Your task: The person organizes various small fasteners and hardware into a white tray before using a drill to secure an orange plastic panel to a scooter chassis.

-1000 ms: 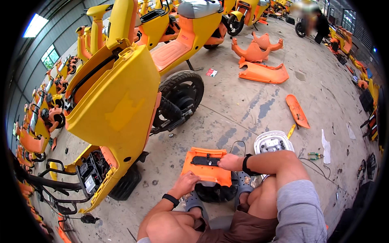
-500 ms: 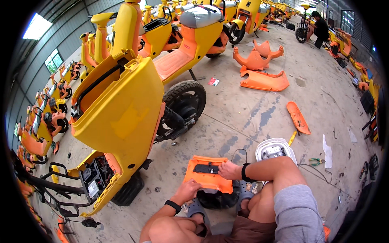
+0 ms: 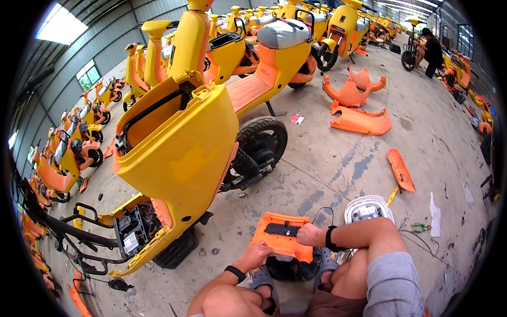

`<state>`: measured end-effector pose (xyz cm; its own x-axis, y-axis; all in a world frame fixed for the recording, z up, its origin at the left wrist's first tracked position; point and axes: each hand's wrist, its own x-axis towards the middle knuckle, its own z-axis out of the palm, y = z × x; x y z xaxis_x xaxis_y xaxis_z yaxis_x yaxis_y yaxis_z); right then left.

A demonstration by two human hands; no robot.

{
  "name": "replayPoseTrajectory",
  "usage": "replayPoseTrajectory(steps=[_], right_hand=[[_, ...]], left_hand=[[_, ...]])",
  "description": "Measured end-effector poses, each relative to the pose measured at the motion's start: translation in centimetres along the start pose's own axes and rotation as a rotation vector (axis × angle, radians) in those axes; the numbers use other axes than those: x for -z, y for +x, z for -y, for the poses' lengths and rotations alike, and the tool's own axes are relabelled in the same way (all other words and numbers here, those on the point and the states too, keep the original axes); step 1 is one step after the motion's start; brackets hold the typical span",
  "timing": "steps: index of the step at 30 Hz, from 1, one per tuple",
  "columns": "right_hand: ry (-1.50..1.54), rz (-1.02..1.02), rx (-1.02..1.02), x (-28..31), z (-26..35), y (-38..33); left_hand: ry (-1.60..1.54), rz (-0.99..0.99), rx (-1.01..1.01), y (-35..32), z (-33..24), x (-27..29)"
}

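Note:
An orange plastic panel (image 3: 277,249) tilts in front of me between my feet, with a black oblong plate (image 3: 279,229) set in its upper middle. My left hand (image 3: 256,254) grips the panel's lower left edge, thumb and fingers pinched on it. At the plate's right end my right hand (image 3: 310,235) is closed; whatever its fingers hold is hidden. Below the panel sits a dark rounded object (image 3: 293,268), partly covered. A thin black cable (image 3: 323,209) loops up behind the panel near my right hand.
A partly stripped yellow scooter body (image 3: 177,150) stands close at left. A white housing (image 3: 368,209) lies beyond my right forearm, near green-handled pliers (image 3: 421,227). Orange covers (image 3: 362,121) and a long orange piece (image 3: 401,170) lie farther off. A person (image 3: 430,53) sits at the far right.
The whole scene has shifted right and slightly down in the picture as my head turned. Both hands keep about the same places on the panel and the plate.

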<state>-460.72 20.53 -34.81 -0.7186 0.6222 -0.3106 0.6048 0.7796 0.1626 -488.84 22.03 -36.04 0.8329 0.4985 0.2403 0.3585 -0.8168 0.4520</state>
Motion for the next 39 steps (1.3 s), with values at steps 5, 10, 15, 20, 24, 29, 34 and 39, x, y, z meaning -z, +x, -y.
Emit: replayPoseTrajectory(steps=[5, 10, 15, 20, 24, 29, 34, 39], right_hand=[[0.087, -0.148, 0.003, -1.0, -0.4, -0.8], [0.064, -0.130, 0.081, -1.1, -1.3, -0.9], [0.068, -0.123, 0.105, -1.7, -1.3, -0.8], [0.102, -0.211, 0.059, -2.8, -1.6, -1.0], [0.234, -0.127, -0.080, -2.8, -1.3, -1.3], [0.168, -0.040, -0.072, -1.0, -2.2, -2.2], [0.220, -0.028, -0.081, -1.6, -2.5, -2.2], [0.256, -0.066, -0.106, -1.8, -1.9, -1.6]], left_hand=[[0.003, 0.032, 0.008, 0.3, 0.0, -0.1], [-0.023, 0.003, -0.025, 0.0, 0.5, -0.6], [-0.022, 0.003, -0.032, -0.1, 0.5, -0.9], [-0.061, -0.001, -0.040, 0.1, 0.7, -1.0], [-0.084, -0.001, -0.013, -0.2, 0.4, -1.0], [-0.068, 0.032, 0.030, 0.5, -0.1, -0.3], [-0.049, 0.051, 0.013, 0.5, -0.2, -0.2], [-0.039, 0.053, -0.013, -0.5, 0.6, -0.4]])
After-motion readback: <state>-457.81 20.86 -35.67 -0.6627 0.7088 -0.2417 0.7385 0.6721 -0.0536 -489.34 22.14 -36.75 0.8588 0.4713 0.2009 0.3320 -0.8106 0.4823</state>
